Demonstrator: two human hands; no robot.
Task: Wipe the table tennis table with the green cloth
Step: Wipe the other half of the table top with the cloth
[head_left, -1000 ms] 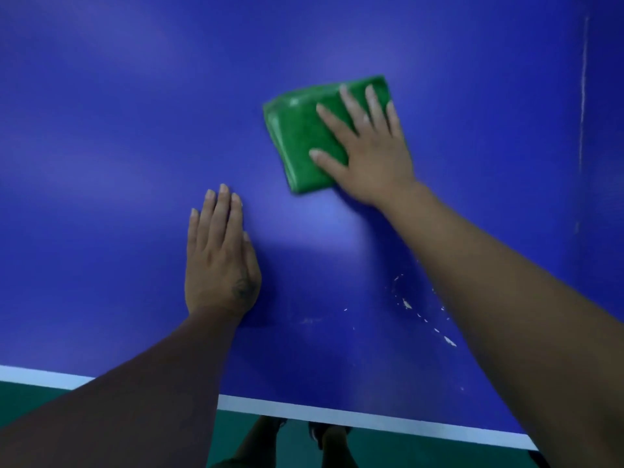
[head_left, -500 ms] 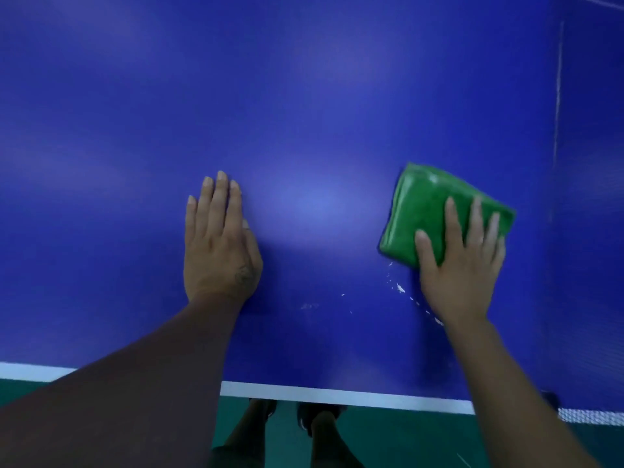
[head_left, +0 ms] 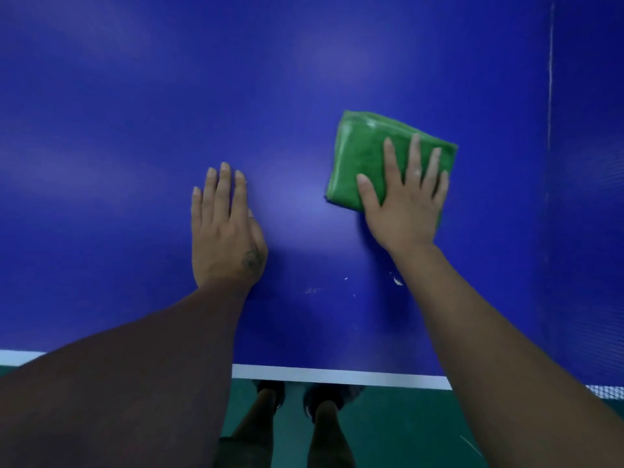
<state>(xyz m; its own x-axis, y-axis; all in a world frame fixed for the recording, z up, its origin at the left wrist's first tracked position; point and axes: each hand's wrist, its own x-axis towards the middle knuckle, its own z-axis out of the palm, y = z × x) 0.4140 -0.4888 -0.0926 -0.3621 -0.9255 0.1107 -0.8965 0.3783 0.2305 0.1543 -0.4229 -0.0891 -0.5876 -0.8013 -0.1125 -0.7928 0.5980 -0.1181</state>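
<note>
Shoes on green floor nearest, below both forearms. White edge line of the blue table runs between the forearms. White specks sit just left of the right wrist. Left hand lies flat, palm down on the bare table, fingers straight and close together, arm reaching forward. Right hand is farther out, palm down and flat on the green cloth, fingers spread and straight, pressing, not gripping. The folded cloth lies under the right hand, sticking out left of the thumb and past the fingertips, well right of the left hand.
</note>
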